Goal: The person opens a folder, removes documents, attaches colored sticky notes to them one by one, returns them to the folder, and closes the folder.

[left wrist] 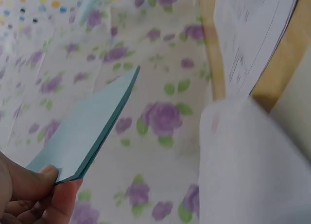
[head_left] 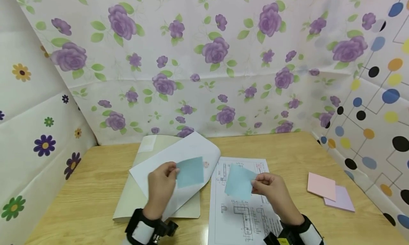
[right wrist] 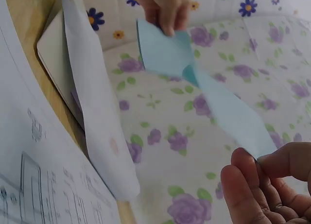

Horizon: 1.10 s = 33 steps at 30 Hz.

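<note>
The left hand (head_left: 161,186) pinches a blue pad (head_left: 191,172) just to its right; the right hand (head_left: 274,191) pinches a blue sheet (head_left: 239,181) just to its left, already apart from the pad. Neither is laid down yet, and the pink pad (head_left: 321,185), right of the right hand, lies untouched.

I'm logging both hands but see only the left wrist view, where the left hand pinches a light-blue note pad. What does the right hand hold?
Observer: The right hand pinches a thin light-blue sheet.
Operator: What is below it?
Observer: In the head view, it hangs over the printed technical drawing.
Operator: And to the right of that drawing?
Observer: A pink note pad partly covers a lilac note pad on the wooden table.
</note>
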{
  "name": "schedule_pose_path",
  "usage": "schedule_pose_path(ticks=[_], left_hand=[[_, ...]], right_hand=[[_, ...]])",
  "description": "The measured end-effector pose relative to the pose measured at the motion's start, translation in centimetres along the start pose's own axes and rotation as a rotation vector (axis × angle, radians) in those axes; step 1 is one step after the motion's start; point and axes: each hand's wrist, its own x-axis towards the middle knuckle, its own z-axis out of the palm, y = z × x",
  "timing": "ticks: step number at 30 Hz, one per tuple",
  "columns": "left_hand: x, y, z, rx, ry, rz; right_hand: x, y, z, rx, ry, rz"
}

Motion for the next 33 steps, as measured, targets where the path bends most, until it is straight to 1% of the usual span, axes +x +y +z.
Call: schedule_pose_path(ticks=[1,3,5,8,12,15,18,22,25,27,33], left_hand=[[0.2,-0.4,-0.5,0.022,0.032,0.007],[0.6,-0.9,-1.5,0.043,0.063,0.015],[0.9,-1.4,-2.3,0.053,0.073,0.03],[1.4,-1.8,-3.2,0.058,0.082,0.022],[2.2,-2.5,-4.3,0.081,0.115,-0.023],[2.7,-3.3,-5.4,0.108,0.145,-0.063],[3.1,-4.5,-6.6,0.13,0.174,-0.097],[3.2,-6.4,-8.2,0.153,0.217,-0.128],[3.2,-7.9,-9.5,0.172,0.234,-0.173],[3.1,-9.0,-10.5,0.194,0.236,-0.215],[2.8,-12.2,-13.4,0.259,0.261,-0.369]], right_hand=[[0.0,0.1,-0.4,0.0,0.017,0.003],[-0.1,0.1,-1.1,-0.002,0.03,0.001],[-0.1,0.2,-1.6,-0.006,0.028,-0.004],[-0.1,0.1,-1.9,-0.004,0.034,0.003],[0.0,0.1,-2.0,0.001,0.05,0.017],[-0.1,0.0,-2.0,-0.002,0.063,0.015],[0.0,0.0,-2.2,-0.003,0.076,0.012],[0.0,0.0,-2.3,-0.005,0.074,0.019],[-0.1,0.0,-2.3,-0.007,0.075,0.035],[-0.1,0.1,-2.3,-0.005,0.082,0.046],[0.0,0.6,-2.4,-0.003,0.093,0.054]])
